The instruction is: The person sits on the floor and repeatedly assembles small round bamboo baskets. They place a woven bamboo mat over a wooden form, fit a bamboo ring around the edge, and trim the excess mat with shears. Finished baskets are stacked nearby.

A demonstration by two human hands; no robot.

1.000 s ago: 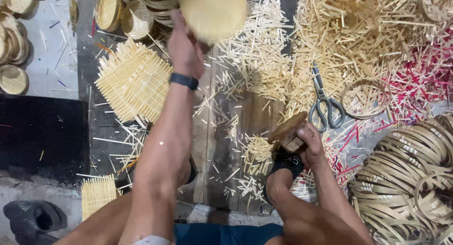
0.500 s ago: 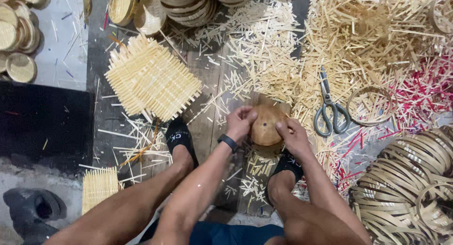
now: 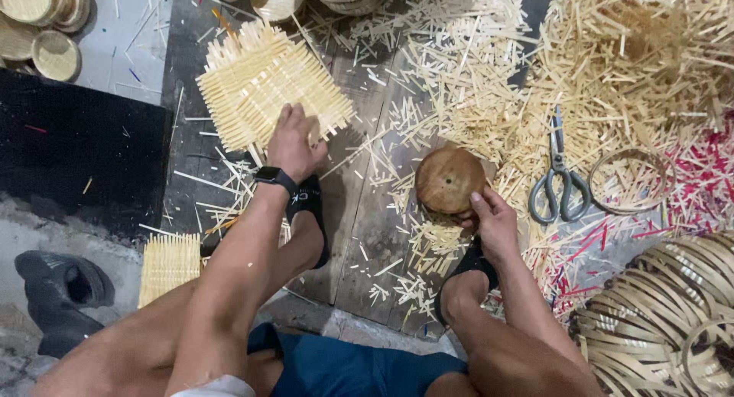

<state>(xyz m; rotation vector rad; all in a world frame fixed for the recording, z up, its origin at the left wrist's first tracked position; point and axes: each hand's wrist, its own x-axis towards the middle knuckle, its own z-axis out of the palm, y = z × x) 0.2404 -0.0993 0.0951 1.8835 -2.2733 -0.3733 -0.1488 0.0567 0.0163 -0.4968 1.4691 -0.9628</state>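
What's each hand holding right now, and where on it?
Right hand grips the round wooden block at its lower right edge. Left hand rests on the near edge of the woven bamboo mat; a closed grip cannot be told.

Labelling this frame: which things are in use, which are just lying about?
In use: left hand on the woven mat; right hand on the round wooden block.
Lying about: scissors, bamboo ring, stacked hoops, small baskets, loose splints.
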